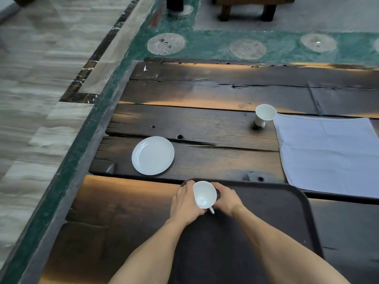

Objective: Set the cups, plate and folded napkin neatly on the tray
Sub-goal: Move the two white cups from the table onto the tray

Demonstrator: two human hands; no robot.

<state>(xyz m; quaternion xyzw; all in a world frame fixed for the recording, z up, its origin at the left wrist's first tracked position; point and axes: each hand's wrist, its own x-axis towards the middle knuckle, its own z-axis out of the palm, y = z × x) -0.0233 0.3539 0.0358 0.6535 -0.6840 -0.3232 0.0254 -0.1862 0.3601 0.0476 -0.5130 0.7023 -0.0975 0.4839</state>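
A white cup (204, 195) stands at the far left corner of the dark tray (287, 212), its handle pointing toward me. My left hand (186, 203) and my right hand (226, 198) wrap its two sides. A white plate (152, 155) lies on the wooden table to the left, beyond the tray. A second white cup (264, 114) stands farther back on the table, at the corner of a white napkin (330, 152) that lies spread out flat on the right.
The dark plank table (205, 93) has cracks and holes, and its left edge runs along a green patterned carpet (205, 46). Wooden furniture legs (246, 11) stand on the floor beyond the table.
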